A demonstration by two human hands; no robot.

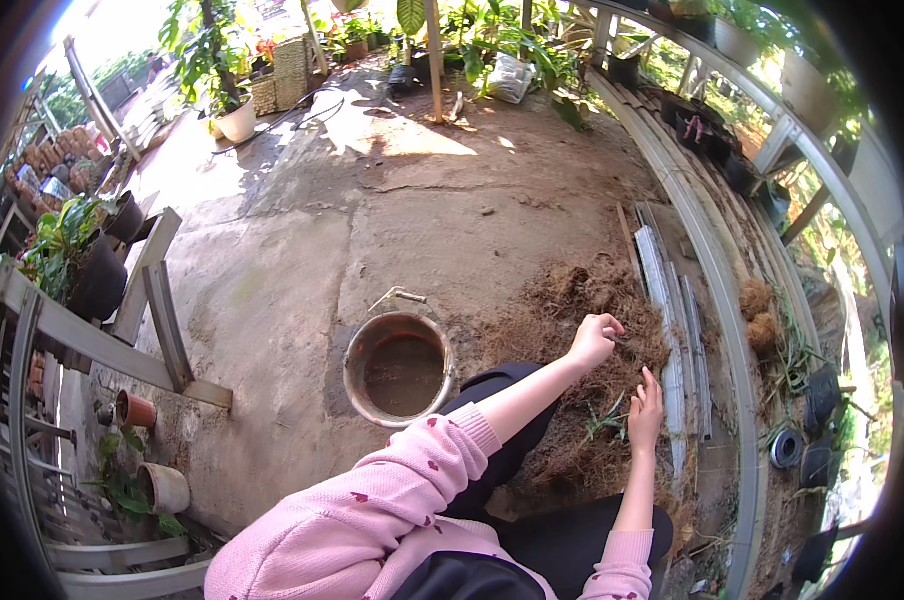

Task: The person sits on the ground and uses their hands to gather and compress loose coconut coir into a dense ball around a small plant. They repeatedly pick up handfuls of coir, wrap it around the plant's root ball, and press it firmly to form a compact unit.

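A loose heap of brown fibre, probably coconut coir (564,292), is spread on the ground before me and to my right. My left hand (596,341) is over the heap, its fingers bent; whether fibre is between them cannot be made out. My right hand (645,409) hovers nearer to me at the heap's right side, its fingers extended with nothing visible in them. Beside it, a small green plant (605,421) with narrow leaves lies on the fibre. Left of my knee stands a round bucket (352,375) holding murky brown liquid, its wire handle folded away from me.
Metal strips (665,300) lie along the heap's right edge, beside a long metal rail (722,300). Two fibre balls (761,330) sit past it. A plant rack (106,341), a terracotta pot (135,410) and a pale pot (165,487) stand to the left.
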